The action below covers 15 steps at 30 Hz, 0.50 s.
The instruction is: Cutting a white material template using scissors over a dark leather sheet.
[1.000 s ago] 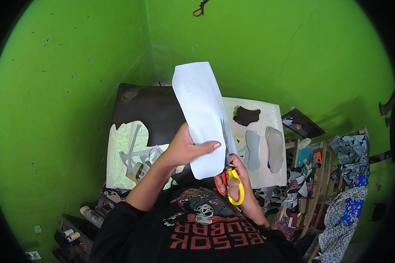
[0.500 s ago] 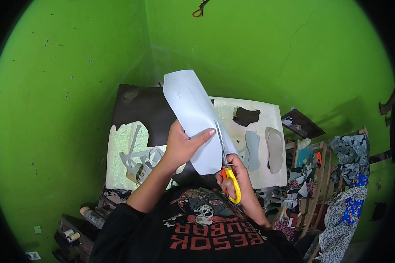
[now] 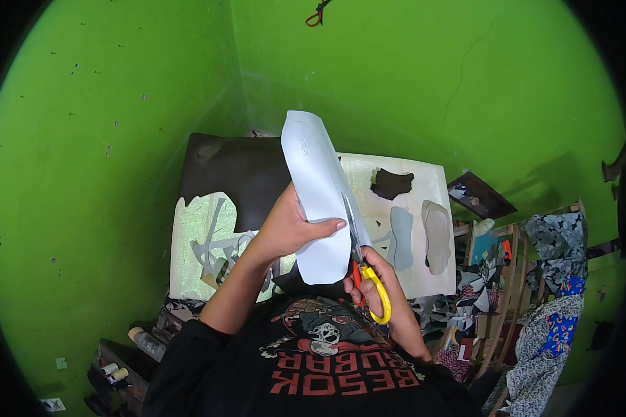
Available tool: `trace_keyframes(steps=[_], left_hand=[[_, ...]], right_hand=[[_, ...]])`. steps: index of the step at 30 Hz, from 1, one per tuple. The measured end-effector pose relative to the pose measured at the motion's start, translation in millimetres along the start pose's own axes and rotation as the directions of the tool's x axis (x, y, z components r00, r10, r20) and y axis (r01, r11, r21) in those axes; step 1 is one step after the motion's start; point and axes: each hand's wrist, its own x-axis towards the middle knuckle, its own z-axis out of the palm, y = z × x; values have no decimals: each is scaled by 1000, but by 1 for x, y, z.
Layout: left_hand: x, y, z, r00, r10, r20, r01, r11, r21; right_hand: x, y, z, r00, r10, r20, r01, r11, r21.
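Observation:
A pale bluish-white sheet with a faint drawn outline is held up over the table. My left hand is closed on its left edge, thumb lying across the front face. My right hand grips scissors with yellow and red handles. Their blades stand along the sheet's right part, pointing up and away from me, with a strip of the sheet to their right. Part of the blades is hidden by the sheet. The fingers of my left hand behind the sheet are out of sight.
On the cream tabletop lie a dark brown sheet, grey cut strips, a dark scrap, a grey-blue sole-shaped piece and beige sole shapes. A wooden rack with fabric scraps stands right. Green walls close off the far side.
The sheet has shifted right and turned more upright, its face narrower and bowed. My left hand moved with it. The scissors' handles have spread wider and moved slightly right.

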Motion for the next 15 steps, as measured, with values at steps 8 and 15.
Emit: trace_keyframes(steps=[8, 15], left_hand=[[4, -1, -1, 998, -5, 56, 8, 999, -49], [4, -5, 10, 958, 78, -278, -109, 989, -100]], right_hand=[[0, -11, 10, 999, 45, 0, -45, 995, -94], [3, -5, 7, 999, 22, -32, -27, 984, -175]])
